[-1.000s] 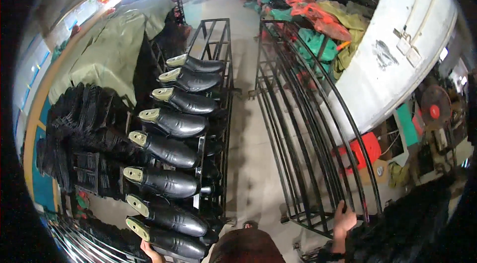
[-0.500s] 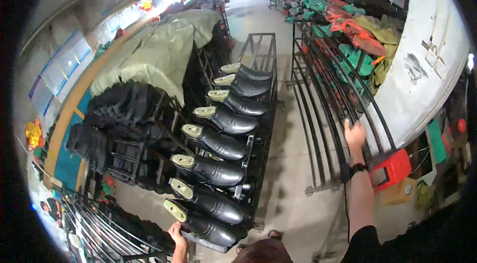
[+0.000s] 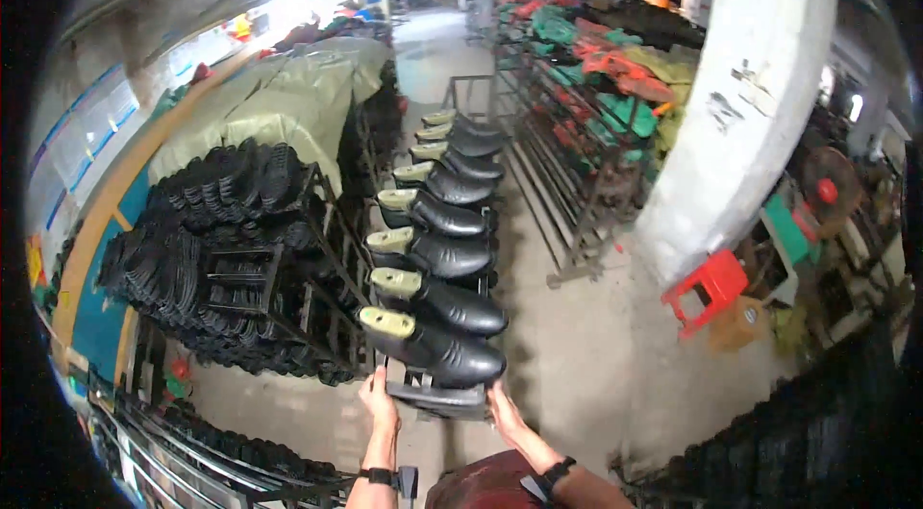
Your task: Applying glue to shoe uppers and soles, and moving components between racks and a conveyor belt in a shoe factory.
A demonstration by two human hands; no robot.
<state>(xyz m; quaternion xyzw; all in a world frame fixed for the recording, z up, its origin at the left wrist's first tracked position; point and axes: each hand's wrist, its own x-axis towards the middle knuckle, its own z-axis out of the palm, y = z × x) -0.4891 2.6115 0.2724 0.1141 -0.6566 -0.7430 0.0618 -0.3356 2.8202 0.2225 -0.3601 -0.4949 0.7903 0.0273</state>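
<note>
A long dark metal shoe rack (image 3: 444, 397) stretches away in front of me. Along its top several black leather shoes (image 3: 460, 358) stand in a row, each on a pale green shoe last (image 3: 386, 322) that shows at the opening. My left hand (image 3: 379, 403) is closed on the left corner of the rack's near end, thumb up. At the right corner of the same end, my right hand (image 3: 510, 418) grips the frame, just below the toe of the nearest shoe; its inner fingers are partly hidden.
To the left stands a rack piled with black soles (image 3: 183, 249), partly under an olive cover (image 3: 269, 91). Empty rack rails (image 3: 543, 192) lie right of the shoes, before a white pillar (image 3: 740, 115). A red stool (image 3: 707, 290) and a fan (image 3: 825, 190) stand beyond.
My right hand has left the empty rack on the right and come to the shoe rack's near end. That empty rack now stands farther off. My left hand stays on the shoe rack.
</note>
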